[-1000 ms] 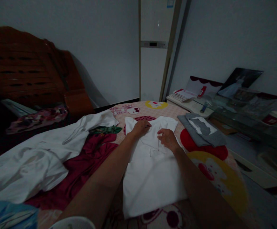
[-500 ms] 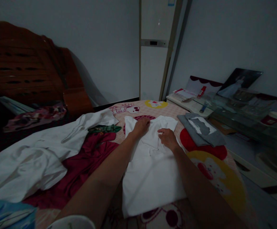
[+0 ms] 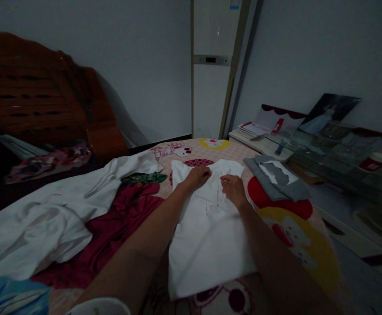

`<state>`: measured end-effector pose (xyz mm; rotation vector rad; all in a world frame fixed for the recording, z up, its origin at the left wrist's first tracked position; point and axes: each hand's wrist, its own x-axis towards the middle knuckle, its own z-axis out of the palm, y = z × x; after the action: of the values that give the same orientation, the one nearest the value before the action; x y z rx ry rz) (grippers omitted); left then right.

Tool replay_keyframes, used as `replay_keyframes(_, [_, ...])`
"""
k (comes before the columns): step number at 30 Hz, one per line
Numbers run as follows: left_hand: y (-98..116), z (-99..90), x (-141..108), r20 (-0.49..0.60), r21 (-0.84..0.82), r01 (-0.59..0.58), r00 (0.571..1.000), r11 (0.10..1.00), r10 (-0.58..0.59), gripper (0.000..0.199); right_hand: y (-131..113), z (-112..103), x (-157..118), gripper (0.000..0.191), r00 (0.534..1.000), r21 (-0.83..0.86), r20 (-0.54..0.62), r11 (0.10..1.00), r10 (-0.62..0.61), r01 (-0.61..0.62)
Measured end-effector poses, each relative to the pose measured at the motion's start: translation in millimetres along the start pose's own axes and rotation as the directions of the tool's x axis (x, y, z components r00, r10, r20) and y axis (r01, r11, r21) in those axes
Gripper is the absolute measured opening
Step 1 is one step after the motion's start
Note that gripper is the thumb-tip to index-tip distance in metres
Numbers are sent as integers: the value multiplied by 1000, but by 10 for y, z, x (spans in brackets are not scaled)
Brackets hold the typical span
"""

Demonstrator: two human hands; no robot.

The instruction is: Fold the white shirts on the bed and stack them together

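Left hand (image 3: 199,177): fingers curled on white cloth garment (image 3: 212,245); grip unclear
Right hand (image 3: 233,189): partly spread at garment; fingertip contact unclear
Cut off: blue patterned cloth (image 3: 13,295)

white, maroon and grey clothes (image 3: 210,249) lie across a pink blanket (image 3: 235,152).

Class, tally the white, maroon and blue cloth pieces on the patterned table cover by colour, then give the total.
White: 2 (flat white cloth garment by the left hand and right hand; crumpled white cloth)
Maroon: 1 (shiny maroon cloth)
Blue: 1 (patterned blue cloth, partly out of view)
Total: 4
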<state>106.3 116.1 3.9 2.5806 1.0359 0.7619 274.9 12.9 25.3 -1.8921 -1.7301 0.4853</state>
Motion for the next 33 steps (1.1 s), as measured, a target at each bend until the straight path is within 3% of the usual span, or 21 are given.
replay_keyframes(2, [3, 5, -4, -7, 10, 14, 1000, 1000, -13, 16, -8, -24, 0, 33, 996, 34, -88, 999, 14, -11])
replay_keyframes(4, [25, -23, 10, -28, -27, 38, 999, 999, -38, 17, -35, -45, -15, 29, 995, 3, -99, 1000, -8, 9])
replay_keyframes(6, [70, -79, 36, -19, -108, 51, 998, 993, -53, 16, -68, -54, -41, 24, 998, -110, -57, 993, -40, 33])
replay_keyframes(9, [157, -149, 66, 104, -214, 47, 994, 976, -25, 15, -99, -34, -80, 29, 996, -294, 15, 951, -92, 93])
replay_keyframes(13, [201, -131, 52, 185, -179, 19, 983, 984, 15, 15, -95, 3, -92, 31, 985, -382, 71, 908, -158, 173])
replay_keyframes(18, [168, -67, 36, 168, -149, 11, 986, 989, 15, 27, -95, -85, -77, 27, 1000, -400, -16, 916, -14, 6])
replay_keyframes(22, [238, -4, 44, 159, 33, 28, 987, 999, -32, 42, -80, -236, -104, 34, 989, -409, -143, 909, 24, -81])
replay_keyframes(27, [318, 98, 46, 128, 176, 61, 988, 983, -84, 40, -92, -362, -149, 30, 991, -520, -71, 843, 117, -137])
replay_keyframes(33, [298, 113, 57, 83, 124, 92, 991, 988, -102, 32, -148, -435, -154, 29, 990, -604, -44, 786, 135, -134])
